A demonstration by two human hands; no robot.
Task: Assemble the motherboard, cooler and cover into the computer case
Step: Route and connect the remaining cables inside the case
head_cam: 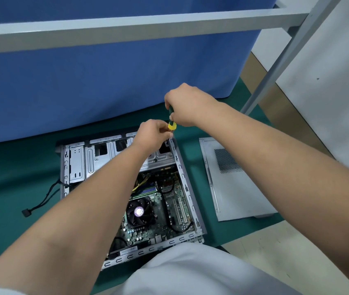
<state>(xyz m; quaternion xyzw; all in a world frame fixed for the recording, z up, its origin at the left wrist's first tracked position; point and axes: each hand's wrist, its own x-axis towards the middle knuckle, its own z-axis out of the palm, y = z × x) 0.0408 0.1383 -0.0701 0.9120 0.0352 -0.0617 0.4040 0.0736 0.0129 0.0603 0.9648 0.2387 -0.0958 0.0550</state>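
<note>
Computer case lies on its side, open face up, on the green desk; motherboard sits inside it, in the half nearer the person; cooler is on the board, black fan with a purple hub label, left of centre; cover lies flat on the desk just right of the case, apart from it, vent grille patch facing up.

Right hand grips the top of a screwdriver with curled fingers; handle is dark green above, yellow below; tool stands roughly upright over the far right corner of the case. Left hand is right below, fingers curled and pinching at the yellow lower end of the handle; the tip and whatever it meets are hidden behind the left-hand fingers, cannot tell if a screw is there. Both forearms reach over the case from the near side, the left one crossing the drive bay area.

Drive bay metalwork fills the far half of the case; yellow and black wires show at the board's far edge. A black cable trails out of the case's left side onto the desk, connector at its end. Blue cloth hangs behind the desk; grey metal frame bar crosses above; pale floor to the right.
</note>
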